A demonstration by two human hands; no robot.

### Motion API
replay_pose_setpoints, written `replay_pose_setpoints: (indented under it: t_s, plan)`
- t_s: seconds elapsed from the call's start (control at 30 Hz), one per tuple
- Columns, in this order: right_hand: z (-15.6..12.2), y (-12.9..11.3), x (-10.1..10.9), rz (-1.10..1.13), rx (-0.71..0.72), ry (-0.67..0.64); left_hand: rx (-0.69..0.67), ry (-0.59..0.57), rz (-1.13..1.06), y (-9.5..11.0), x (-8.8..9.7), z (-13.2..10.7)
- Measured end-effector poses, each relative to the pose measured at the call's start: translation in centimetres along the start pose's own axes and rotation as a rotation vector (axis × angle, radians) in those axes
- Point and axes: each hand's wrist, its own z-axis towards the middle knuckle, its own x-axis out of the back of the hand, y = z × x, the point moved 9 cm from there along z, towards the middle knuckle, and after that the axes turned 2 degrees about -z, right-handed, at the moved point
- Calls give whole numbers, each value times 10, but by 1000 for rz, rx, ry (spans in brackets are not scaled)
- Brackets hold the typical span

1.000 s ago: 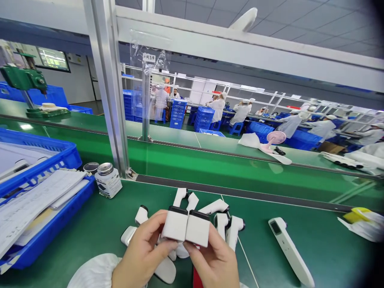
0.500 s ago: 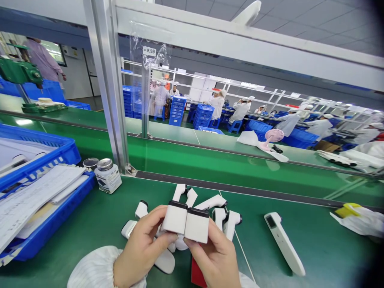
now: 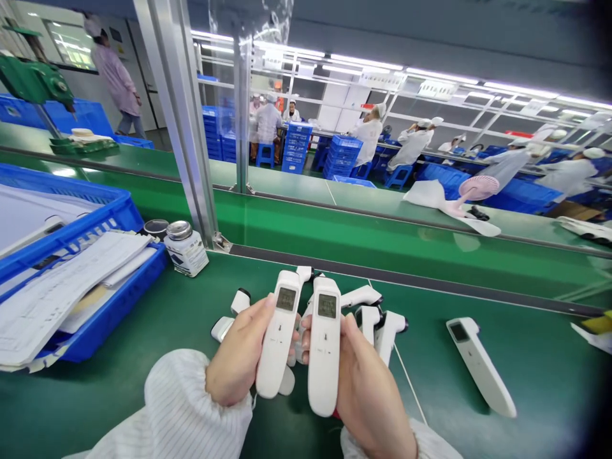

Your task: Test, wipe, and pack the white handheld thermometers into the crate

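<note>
A white infrared thermometer (image 3: 278, 331) is clamped in the left hand (image 3: 234, 354), another thermometer (image 3: 325, 347) in the right hand (image 3: 370, 389), side by side over the green conveyor belt (image 3: 526, 389), where a slip could scratch the loose thermometers (image 3: 389, 335).

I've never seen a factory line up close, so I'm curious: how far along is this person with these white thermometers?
Looks done: one white infrared thermometer lies apart on the green conveyor belt, though nothing shows it is finished. In hand: the left hand holds one thermometer, the right hand another, screens showing. Left: a cluster of similar thermometers lies beyond the hands.
</note>
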Motion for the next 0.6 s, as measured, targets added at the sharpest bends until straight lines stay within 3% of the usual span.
replay_pose_setpoints:
  t_s: [0.17, 0.4, 0.6]
  plan:
    - [-3, 2, -5, 115, -68, -21, 109, -106, -155, -3, -15, -1]
    - [-1, 6, -2, 165, -101, 5, 149, -180, -190, -5, -19, -1]
    - [1, 10, -2, 192, -120, -6, 184, -152, -209, -7, -17, -1]
